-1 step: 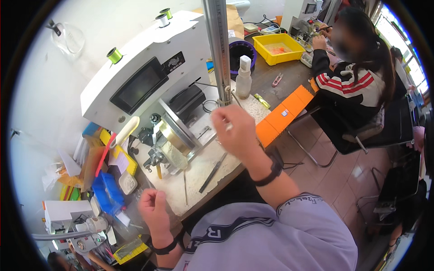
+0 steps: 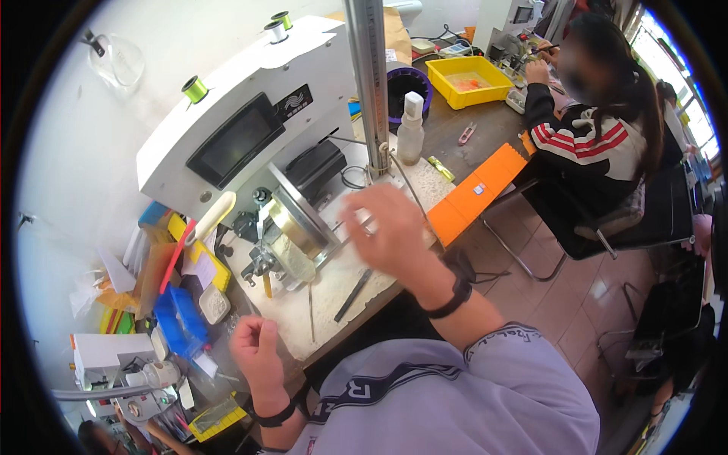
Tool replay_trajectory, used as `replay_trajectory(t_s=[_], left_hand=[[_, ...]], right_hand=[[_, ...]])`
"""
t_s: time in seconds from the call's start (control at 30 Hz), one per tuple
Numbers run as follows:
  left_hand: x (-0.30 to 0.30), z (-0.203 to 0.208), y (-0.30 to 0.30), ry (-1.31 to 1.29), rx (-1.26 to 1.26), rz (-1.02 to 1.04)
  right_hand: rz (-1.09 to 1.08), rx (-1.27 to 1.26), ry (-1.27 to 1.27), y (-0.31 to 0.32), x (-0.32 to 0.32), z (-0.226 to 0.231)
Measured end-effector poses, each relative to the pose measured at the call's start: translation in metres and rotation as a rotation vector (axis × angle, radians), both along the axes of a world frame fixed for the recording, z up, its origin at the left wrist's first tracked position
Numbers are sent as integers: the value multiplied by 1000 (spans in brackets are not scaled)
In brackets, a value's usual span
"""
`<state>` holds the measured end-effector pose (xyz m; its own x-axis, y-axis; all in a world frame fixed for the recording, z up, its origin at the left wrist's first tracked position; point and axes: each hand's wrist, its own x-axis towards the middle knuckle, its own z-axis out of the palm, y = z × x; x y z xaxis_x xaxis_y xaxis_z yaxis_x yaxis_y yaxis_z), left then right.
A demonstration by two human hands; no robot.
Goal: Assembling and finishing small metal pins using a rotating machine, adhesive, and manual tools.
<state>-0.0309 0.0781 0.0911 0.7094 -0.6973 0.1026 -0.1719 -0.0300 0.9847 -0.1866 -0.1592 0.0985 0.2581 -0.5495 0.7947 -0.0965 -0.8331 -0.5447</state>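
My right hand [image 2: 387, 231] hovers over the front of the pale work surface [image 2: 326, 303], just right of the round metal wheel [image 2: 299, 220] of a white machine [image 2: 220, 121]. Its fingers curl toward the thumb and are slightly smeared; a small pale spot shows among them, too indistinct to name. My left hand [image 2: 256, 341] is at the table's near left edge, fingers closed and thumb up; whatever it may hold is hidden. Between the hands, a black pen-like tool [image 2: 353, 296] and a thin rod [image 2: 312, 311] lie on the surface.
An upright metal post [image 2: 369, 91] stands behind my right hand, beside a clear bottle [image 2: 410, 129]. An orange board [image 2: 478, 193] and a yellow tray [image 2: 469, 82] lie right. A blue bin [image 2: 180, 324] stands left. Another person [image 2: 591, 129] works at the far right.
My right hand has shifted a little left and down, toward the wheel, and its fingers look looser. My left hand stays where it was.
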Motion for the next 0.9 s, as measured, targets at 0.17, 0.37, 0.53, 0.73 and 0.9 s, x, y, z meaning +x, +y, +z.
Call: replay_trajectory(t_s=[0.17,0.37,0.53,0.73,0.9], left_hand=[[-1,19,4,76,-7,-115],[-3,25,-6,282,-47,-217],[8,22,-16,329,55,-461],[4,-1,-62,354,-23,-303],[-5,-18,-108,580,-121,-144]], right_hand=[[380,-263,177,61,19,26],[581,-169,333,66,14,26],[727,-78,490,39,-2,41],[181,127,987,-53,1,47],[384,103,829,-82,47,0]])
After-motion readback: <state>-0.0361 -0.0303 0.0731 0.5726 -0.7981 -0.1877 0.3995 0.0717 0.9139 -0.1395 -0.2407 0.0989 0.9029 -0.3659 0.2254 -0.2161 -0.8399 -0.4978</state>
